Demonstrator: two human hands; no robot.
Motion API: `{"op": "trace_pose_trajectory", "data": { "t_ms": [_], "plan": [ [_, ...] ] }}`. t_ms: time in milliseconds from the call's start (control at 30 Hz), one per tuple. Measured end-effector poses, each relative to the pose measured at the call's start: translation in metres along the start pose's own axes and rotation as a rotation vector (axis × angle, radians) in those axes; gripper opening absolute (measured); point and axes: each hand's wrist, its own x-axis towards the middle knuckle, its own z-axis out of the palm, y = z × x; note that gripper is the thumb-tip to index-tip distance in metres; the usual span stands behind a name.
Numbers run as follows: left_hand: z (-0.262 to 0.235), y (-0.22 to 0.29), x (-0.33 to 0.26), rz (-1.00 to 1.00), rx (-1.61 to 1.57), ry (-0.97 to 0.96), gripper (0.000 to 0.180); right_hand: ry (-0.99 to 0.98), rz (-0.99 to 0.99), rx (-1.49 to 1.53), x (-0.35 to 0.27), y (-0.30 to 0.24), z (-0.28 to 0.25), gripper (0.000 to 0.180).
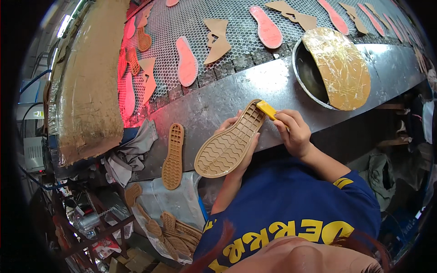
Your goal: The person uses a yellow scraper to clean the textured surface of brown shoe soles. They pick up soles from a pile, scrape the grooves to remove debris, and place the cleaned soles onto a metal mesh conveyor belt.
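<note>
My left hand [244, 163] is closed around a tan shoe sole [227, 150] from beneath, thumb along its near edge and fingertips showing on the far side. The sole's wavy-ridged forefoot points toward me and left; its gridded heel end is away from me. In my right hand [295, 132], pinched between thumb and fingers, is a small flat yellow tool [266, 110]. Its tip touches the heel end's rim; the working edge is too hidden to make out. Another tan sole [173, 157] lies at the table edge, left of the held one.
A round metal pot [314, 93], half covered by a tan board [339, 68], stands on the metal table [255, 75] to the right. Beyond, a mesh conveyor [236, 50] carries pink insoles [186, 61] and tan cut pieces [217, 41]. Several soles [177, 232] lie in a bag at lower left.
</note>
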Motion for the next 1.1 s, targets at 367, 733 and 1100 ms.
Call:
{"op": "trace_pose_trajectory", "data": {
  "t_ms": [367, 733, 1100],
  "plan": [
    [0.015, -0.002, 0.002, -0.023, -0.061, 0.06, 0.057, -0.094, -0.145, 0.177, -0.005, -0.004, -0.021, 0.026],
    [0.032, -0.021, -0.003, 0.092, -0.143, 0.129, 0.065, -0.131, -0.293, 0.201, 0.0, -0.024, -0.004, 0.032],
    [0.04, -0.01, 0.002, -0.229, -0.218, 0.127, 0.057, -0.172, -0.345, 0.307, 0.009, -0.028, 0.001, 0.031]
  ]
}}
